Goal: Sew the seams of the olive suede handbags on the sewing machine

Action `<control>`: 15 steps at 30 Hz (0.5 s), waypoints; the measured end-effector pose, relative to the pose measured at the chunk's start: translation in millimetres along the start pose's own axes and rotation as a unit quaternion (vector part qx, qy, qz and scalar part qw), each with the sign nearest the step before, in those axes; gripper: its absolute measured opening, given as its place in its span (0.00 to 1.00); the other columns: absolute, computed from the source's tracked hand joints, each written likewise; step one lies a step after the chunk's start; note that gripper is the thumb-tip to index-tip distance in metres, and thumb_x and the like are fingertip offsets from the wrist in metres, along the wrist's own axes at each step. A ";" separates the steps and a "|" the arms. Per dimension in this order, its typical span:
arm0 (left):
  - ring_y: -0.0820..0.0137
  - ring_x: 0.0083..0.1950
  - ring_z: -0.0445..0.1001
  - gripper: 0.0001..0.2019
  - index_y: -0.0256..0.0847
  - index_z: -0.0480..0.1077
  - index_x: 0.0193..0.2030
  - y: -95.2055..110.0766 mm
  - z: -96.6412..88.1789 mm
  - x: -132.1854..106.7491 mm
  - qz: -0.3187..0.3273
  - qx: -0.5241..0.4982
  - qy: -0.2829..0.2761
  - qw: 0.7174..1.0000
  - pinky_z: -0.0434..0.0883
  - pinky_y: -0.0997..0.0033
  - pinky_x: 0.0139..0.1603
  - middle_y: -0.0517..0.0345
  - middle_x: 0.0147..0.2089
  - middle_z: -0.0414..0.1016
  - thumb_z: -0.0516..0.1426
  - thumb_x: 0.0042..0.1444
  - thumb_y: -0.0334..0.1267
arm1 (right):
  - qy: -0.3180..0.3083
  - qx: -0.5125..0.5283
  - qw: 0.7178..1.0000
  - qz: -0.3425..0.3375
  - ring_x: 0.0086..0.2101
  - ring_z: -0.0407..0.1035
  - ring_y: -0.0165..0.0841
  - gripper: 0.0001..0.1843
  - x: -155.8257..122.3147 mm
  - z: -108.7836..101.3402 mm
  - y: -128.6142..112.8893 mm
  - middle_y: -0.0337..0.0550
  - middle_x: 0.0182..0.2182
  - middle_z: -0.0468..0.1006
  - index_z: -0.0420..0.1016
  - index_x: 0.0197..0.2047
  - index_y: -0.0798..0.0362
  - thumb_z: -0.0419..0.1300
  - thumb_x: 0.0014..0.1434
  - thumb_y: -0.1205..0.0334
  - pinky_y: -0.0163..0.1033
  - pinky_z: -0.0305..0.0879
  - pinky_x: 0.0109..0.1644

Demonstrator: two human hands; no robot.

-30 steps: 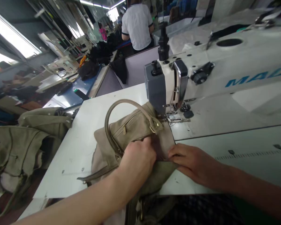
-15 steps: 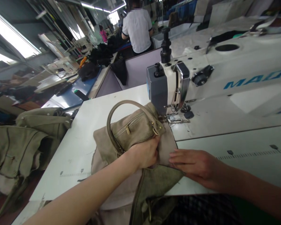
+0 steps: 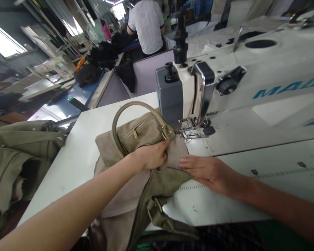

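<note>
An olive-tan handbag (image 3: 136, 134) with a curved handle and a brass-pulled zip lies on the white sewing table (image 3: 99, 129), its edge at the presser foot (image 3: 192, 131) of a white sewing machine (image 3: 225, 83). My left hand (image 3: 150, 157) is closed on the bag's fabric just below the zip. My right hand (image 3: 202, 170) lies flat with fingers stretched out, pressing the pale lining beside the needle. A buckled strap (image 3: 157, 209) of the bag hangs over the table's near edge.
A heap of olive bags (image 3: 18, 153) lies to the left of the table. Behind the machine stands a grey partition (image 3: 151, 75). A person in a white shirt (image 3: 146, 26) sits with their back turned. Dark goods cover the far benches (image 3: 94, 69).
The bag has slid forward toward the needle. My left hand moved up along the fabric with it, and more of the bag's lower flap and strap now hangs over the near edge.
</note>
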State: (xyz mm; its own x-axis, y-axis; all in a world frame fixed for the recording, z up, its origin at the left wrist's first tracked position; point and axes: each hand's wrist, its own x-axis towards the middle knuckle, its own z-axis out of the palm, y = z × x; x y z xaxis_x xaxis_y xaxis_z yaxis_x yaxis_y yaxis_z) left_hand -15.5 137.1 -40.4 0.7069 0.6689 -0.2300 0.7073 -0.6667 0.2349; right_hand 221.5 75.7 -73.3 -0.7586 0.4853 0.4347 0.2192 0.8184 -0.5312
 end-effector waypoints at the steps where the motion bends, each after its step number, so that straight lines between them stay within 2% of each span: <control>1: 0.64 0.59 0.69 0.28 0.27 0.54 0.64 -1.0 -4.7 1.6 -0.016 -0.014 -0.009 1.000 0.65 0.69 0.59 0.43 0.57 0.70 0.48 0.55 0.29 | 0.009 -0.002 1.000 0.006 0.54 0.67 0.35 0.14 0.8 0.6 1.3 0.54 0.49 0.77 0.74 0.49 0.64 0.50 0.66 0.71 0.43 0.60 0.62; 4: 0.65 0.61 0.66 0.21 0.31 0.60 0.60 16.7 -18.4 -8.4 0.002 -0.052 0.002 0.999 0.63 0.68 0.62 0.44 0.59 0.68 0.47 0.60 0.32 | 0.030 -0.002 0.999 0.028 0.53 0.68 0.36 0.15 -0.7 1.2 -1.8 0.55 0.50 0.76 0.73 0.50 0.63 0.51 0.64 0.72 0.45 0.61 0.61; 6: 0.66 0.56 0.70 0.16 0.35 0.69 0.51 45.4 -20.3 -28.7 0.039 -0.076 0.003 0.996 0.60 0.64 0.65 0.49 0.53 0.73 0.45 0.66 0.40 | 0.027 0.027 0.998 0.041 0.51 0.70 0.36 0.15 -4.0 1.1 -11.8 0.52 0.47 0.78 0.74 0.50 0.60 0.53 0.62 0.73 0.45 0.62 0.60; 8: 0.68 0.46 0.74 0.21 0.39 0.72 0.40 78.6 -9.7 -55.1 0.050 -0.091 0.002 0.995 0.52 0.56 0.69 0.54 0.41 0.76 0.44 0.66 0.51 | 0.010 0.071 0.996 0.057 0.48 0.71 0.35 0.13 -8.0 1.4 -26.7 0.48 0.43 0.79 0.75 0.47 0.56 0.55 0.61 0.73 0.43 0.64 0.59; 10: 0.64 0.49 0.73 0.28 0.36 0.71 0.44 105.1 12.5 -80.1 0.057 -0.082 0.093 0.991 0.40 0.51 0.72 0.52 0.43 0.75 0.47 0.60 0.61 | -0.007 0.091 0.993 0.079 0.45 0.72 0.34 0.13 -12.0 2.5 -42.4 0.47 0.41 0.79 0.76 0.45 0.55 0.54 0.61 0.74 0.41 0.66 0.56; 12: 0.59 0.61 0.64 0.33 0.32 0.65 0.55 119.3 37.7 -98.0 0.059 -0.039 0.161 0.984 0.32 0.52 0.72 0.46 0.55 0.71 0.50 0.57 0.62 | -0.018 0.075 0.992 0.097 0.44 0.71 0.34 0.13 -16.1 4.1 -54.7 0.48 0.40 0.77 0.75 0.44 0.55 0.51 0.62 0.74 0.40 0.68 0.52; 13: 0.59 0.66 0.58 0.34 0.31 0.61 0.61 122.2 48.1 -104.0 0.057 -0.014 0.170 0.984 0.30 0.53 0.71 0.45 0.61 0.66 0.51 0.58 0.59 | -0.024 0.061 0.993 0.099 0.43 0.71 0.35 0.13 -18.1 4.9 -59.0 0.49 0.40 0.77 0.75 0.44 0.55 0.51 0.63 0.74 0.39 0.69 0.50; 15: 0.60 0.71 0.48 0.35 0.31 0.50 0.68 123.1 59.9 -110.8 0.044 0.023 0.145 0.988 0.30 0.57 0.71 0.48 0.69 0.54 0.53 0.59 0.48 | -0.032 0.033 0.994 0.096 0.41 0.72 0.34 0.13 -22.5 6.2 -64.4 0.49 0.38 0.76 0.75 0.43 0.55 0.50 0.64 0.72 0.37 0.71 0.46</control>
State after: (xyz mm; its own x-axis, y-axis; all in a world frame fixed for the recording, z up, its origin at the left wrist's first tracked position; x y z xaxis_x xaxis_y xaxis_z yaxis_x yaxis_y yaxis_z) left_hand -6.6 -38.7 -42.5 0.7392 0.6698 0.0707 0.6477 -0.7357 0.1980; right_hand 220.7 10.2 -53.4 -0.7442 0.6090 0.2743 0.3255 0.6893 -0.6473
